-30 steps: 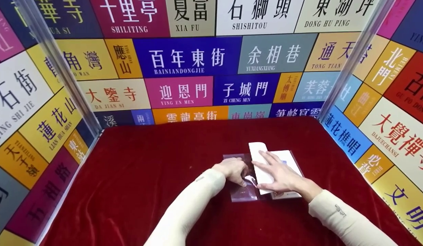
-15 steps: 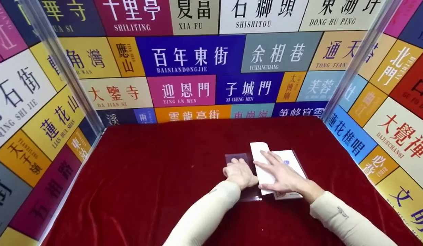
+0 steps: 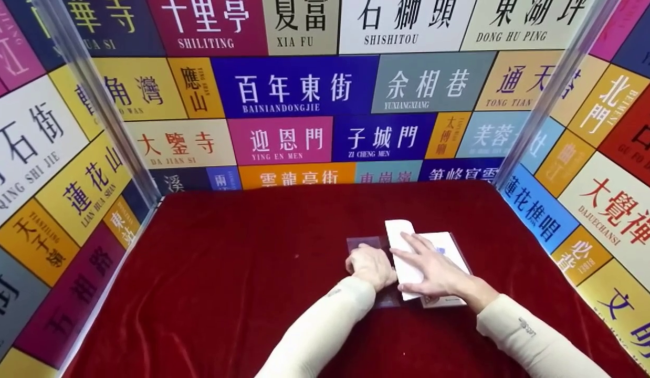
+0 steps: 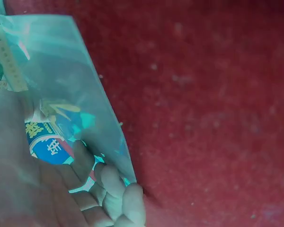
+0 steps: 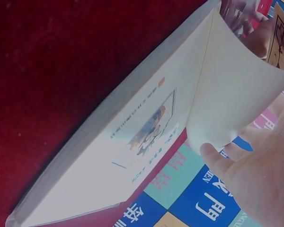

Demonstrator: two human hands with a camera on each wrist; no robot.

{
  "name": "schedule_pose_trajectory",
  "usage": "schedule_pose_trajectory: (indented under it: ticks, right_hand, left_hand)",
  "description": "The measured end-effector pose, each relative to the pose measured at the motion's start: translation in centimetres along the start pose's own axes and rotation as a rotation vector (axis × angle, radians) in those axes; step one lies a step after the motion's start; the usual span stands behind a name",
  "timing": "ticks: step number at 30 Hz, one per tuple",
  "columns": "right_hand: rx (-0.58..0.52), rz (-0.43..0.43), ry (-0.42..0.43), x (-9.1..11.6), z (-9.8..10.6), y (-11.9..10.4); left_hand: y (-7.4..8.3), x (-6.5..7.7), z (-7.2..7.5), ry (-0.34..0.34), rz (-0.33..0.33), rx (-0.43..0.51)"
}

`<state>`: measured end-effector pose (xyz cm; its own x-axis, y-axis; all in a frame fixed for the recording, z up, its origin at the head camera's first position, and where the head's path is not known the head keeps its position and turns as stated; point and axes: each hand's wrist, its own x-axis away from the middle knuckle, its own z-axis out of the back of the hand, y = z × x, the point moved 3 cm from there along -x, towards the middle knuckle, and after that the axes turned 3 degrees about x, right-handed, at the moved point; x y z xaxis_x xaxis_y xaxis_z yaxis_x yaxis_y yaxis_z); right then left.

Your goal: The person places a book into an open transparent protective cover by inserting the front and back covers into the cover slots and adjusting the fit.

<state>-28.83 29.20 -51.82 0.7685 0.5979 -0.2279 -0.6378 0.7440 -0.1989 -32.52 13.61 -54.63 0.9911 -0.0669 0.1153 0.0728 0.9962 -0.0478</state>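
A book [image 3: 444, 249] in a clear plastic book cover lies opened towards the right of the table. Its white leaf [image 3: 401, 252] stands bent upward, and a small printed picture shows on the page [image 5: 85, 189] beside it. My right hand [image 3: 430, 265] rests on the raised leaf with fingers spread. To its left, my left hand [image 3: 371, 265] bends its fingers at the edge of the plastic book cover [image 4: 57, 42], close against the leaf. An illustrated tan flap [image 5: 283, 45] shows near the left hand in the right wrist view. Part of the plastic is hidden beneath that hand.
Dark red velvet cloth [image 3: 241, 252] covers the table. Panels with colourful place-name signs [image 3: 296, 86] enclose the back and both sides, with clear corner posts [image 3: 545, 100] between them.
My left hand has shifted right, towards the leaf, and turned over the plastic; the white curled bit by its fingers is out of sight. The right hand stays on the leaf.
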Motion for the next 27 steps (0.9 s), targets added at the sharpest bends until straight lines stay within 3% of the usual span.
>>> schedule_pose_trajectory:
  ticks: [6, 16, 22, 27]
  right_hand:
    - [-0.003, -0.008, -0.006, 0.0, 0.0, 0.0]
    - [0.011, -0.025, -0.036, 0.1, 0.3, 0.1]
    - [0.016, -0.017, -0.027, 0.0, 0.4, 0.1]
    - [0.017, -0.012, -0.031, -0.1, 0.4, 0.0]
  left_hand:
    - [0.9, -0.5, -0.1, 0.062, -0.027, -0.106]
    - [1.0, -0.8, -0.1, 0.197, -0.095, -0.131]
    - [0.1, -1.1, 0.3, 0.254, -0.143, -0.033]
    - [-0.8, -1.3, 1.1, 0.217, -0.145, 0.078]
